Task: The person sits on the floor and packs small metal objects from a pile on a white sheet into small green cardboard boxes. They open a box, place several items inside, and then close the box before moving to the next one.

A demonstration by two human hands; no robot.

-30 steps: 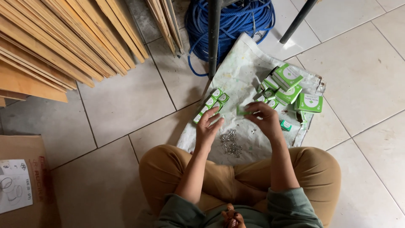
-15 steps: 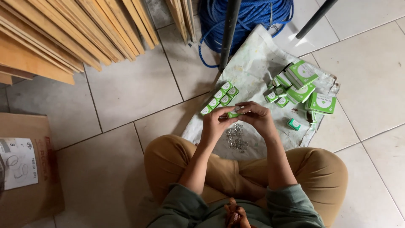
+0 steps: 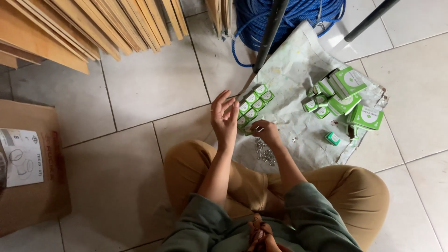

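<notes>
Hands over small boxes on a sheet.
Left hand (image 3: 224, 116) open; right hand (image 3: 267, 133) pinches a tiny piece; box row (image 3: 252, 105) runs near-left to far-right.

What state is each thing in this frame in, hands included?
Left hand: raised, open, fingers spread, beside the row of boxes.
Right hand: fingers curled, pinching something small.
Row of small green-and-white boxes: closed, lined up on the sheet.
Pile of small metal rings: loose, heaped.
Larger green boxes: closed, stacked unevenly.
Crumpled pale plastic sheet: spread on the tiles.
Blue rope: coiled.
Brown cardboard box: closed.
</notes>
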